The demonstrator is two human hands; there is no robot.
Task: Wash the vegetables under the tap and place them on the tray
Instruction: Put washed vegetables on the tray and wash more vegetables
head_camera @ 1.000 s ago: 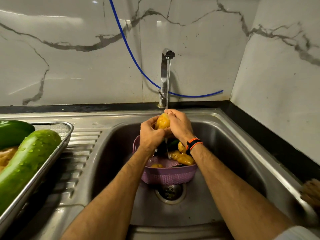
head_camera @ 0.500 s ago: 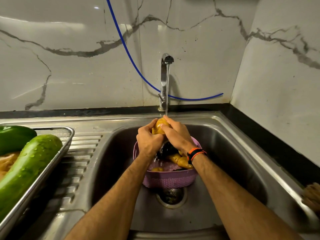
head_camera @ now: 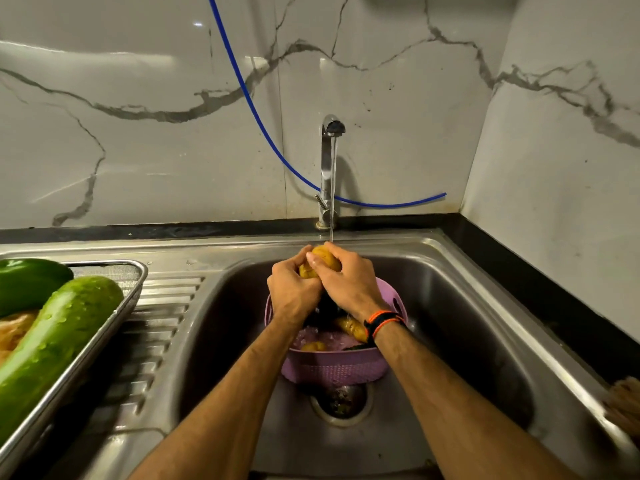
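Note:
Both hands grip one yellow potato (head_camera: 321,258) under the running tap (head_camera: 329,168), above the sink. My left hand (head_camera: 292,289) wraps it from the left, my right hand (head_camera: 349,282) from the right. Below them a purple basket (head_camera: 332,370) sits over the drain and holds more potatoes (head_camera: 351,328) and something dark, partly hidden by my wrists. On the left drainboard a steel tray (head_camera: 114,306) carries a wet green cucumber (head_camera: 59,341), a green pepper (head_camera: 27,280) and a pale orange item at its left edge.
The steel sink basin (head_camera: 467,341) surrounds the basket, with the drain (head_camera: 341,400) just in front of it. A blue hose (head_camera: 263,123) hangs along the marble wall behind the tap. A brown fibrous scrubber (head_camera: 623,403) lies on the sink's right rim.
Both hands have kept hold of the potato under the stream and shifted their fingers round it. The view has tilted up slightly.

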